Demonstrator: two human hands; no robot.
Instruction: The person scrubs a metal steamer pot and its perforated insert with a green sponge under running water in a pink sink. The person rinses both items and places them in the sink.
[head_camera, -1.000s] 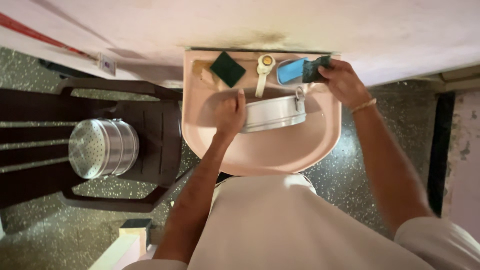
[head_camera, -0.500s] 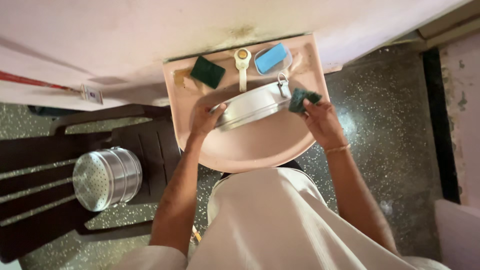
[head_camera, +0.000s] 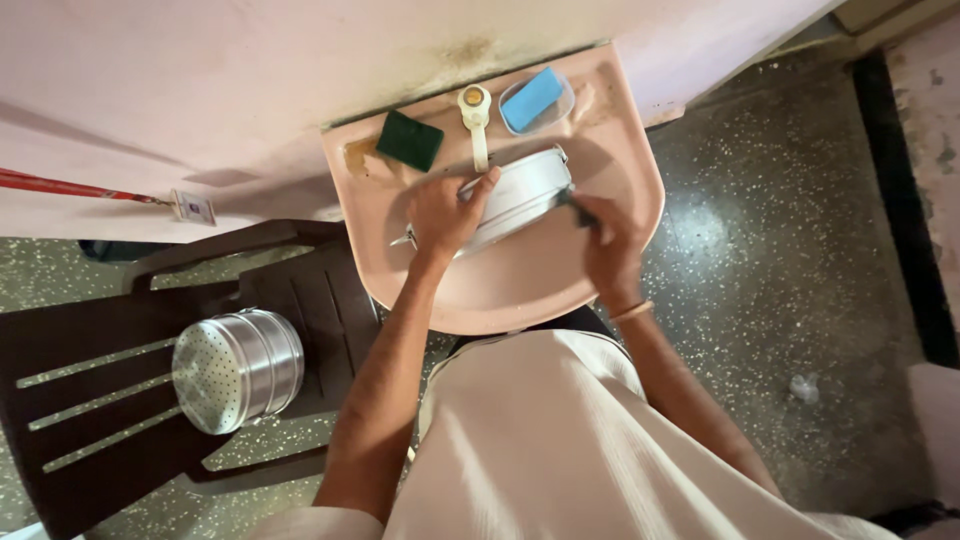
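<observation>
At the upper middle of the frame, the left hand (head_camera: 445, 215) holds a steel pan (head_camera: 520, 195) tilted inside the pink sink (head_camera: 530, 285), its grip curled over the rim. The right hand (head_camera: 610, 240) pinches a dark scrubber (head_camera: 578, 210) against the pan's right end.

Your sink (head_camera: 600, 285) is pale pink, its back rim stained brown. The metal tin (head_camera: 520, 195) shines silver; so does the perforated steamer pot (head_camera: 235, 370) (dotted with tiny holes). The scrub pad (head_camera: 410, 140) is dark green, the soap (head_camera: 531, 98) bright blue, the chair (head_camera: 90, 400) dark brown, the floor (head_camera: 780, 280) speckled grey.
</observation>
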